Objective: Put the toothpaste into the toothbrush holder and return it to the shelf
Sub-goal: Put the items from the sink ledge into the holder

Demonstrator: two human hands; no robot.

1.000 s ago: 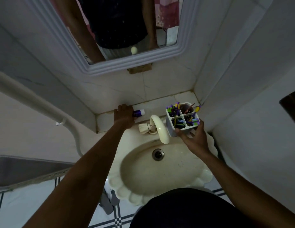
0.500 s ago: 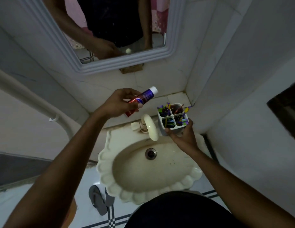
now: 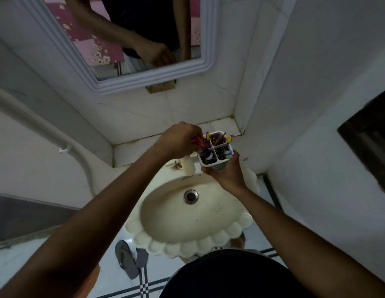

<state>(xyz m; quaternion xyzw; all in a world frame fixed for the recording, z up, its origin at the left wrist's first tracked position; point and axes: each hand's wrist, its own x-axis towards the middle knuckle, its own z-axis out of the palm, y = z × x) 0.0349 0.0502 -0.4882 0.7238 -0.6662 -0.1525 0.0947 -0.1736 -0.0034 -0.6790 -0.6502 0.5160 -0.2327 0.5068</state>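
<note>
Head cam: left hand point(image 3: 178, 138) pinching the toothpaste tube point(image 3: 203, 147), cap end already down in the front-left slot of the toothbrush holder point(image 3: 216, 152) just to its right. Right hand point(image 3: 227, 172) grips that holder from below, over the sink point(image 3: 193, 214).

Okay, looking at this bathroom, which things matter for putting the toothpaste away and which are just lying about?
Part of the job:
toothpaste tube, in the left hand
toothbrush holder, held by the right hand
tiled shelf

Just lying about:
sink
faucet
mirror
slippers on the floor
</note>
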